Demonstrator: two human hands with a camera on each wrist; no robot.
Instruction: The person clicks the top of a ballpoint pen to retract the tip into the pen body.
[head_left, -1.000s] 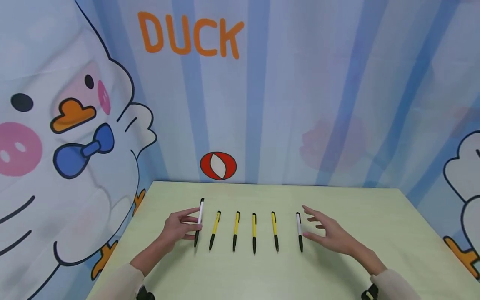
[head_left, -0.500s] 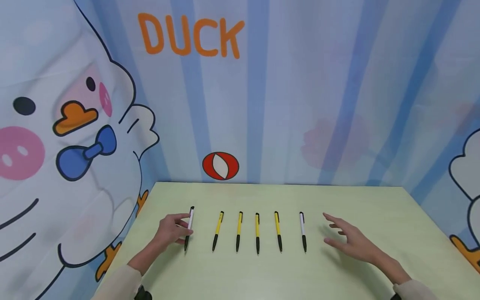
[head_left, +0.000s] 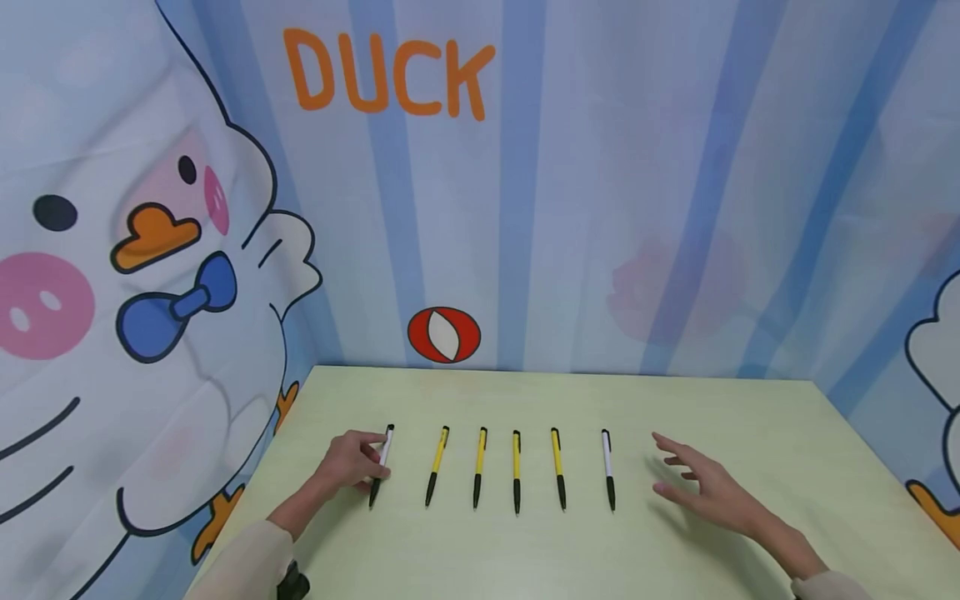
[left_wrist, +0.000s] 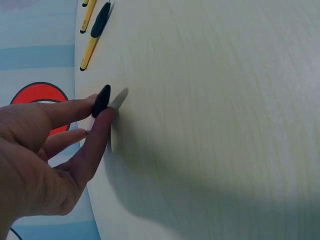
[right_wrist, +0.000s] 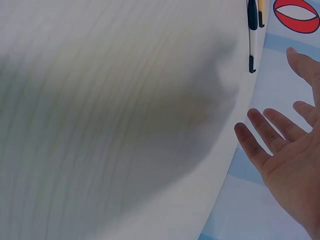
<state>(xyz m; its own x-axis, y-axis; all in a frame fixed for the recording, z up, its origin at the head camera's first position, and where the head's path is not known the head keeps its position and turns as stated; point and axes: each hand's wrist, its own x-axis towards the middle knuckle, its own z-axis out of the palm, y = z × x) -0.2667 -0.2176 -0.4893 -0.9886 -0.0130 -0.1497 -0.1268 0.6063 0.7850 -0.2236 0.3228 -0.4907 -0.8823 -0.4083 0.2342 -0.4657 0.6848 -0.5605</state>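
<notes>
At the left end of a row of pens, my left hand (head_left: 351,461) pinches a white pen with a black grip (head_left: 387,447) between thumb and fingers. In the left wrist view, the black grip (left_wrist: 101,101) sits at the fingertips, close over the table, with its shadow beside it. To its right lie several yellow pens with black grips (head_left: 517,454), spaced side by side. A second white pen (head_left: 607,457) lies at the row's right end. My right hand (head_left: 712,492) hovers to the right of that pen, fingers spread and holding nothing.
All the pens lie on a pale wood-grain table (head_left: 540,554). Behind it hangs a blue striped cloth backdrop (head_left: 570,208) with a printed duck (head_left: 180,400) on the left. The table's back edge meets the cloth.
My left hand has carried the white pen left, away from the yellow ones, and its raised top end has come down. My right hand has withdrawn rightward from the other white pen.
</notes>
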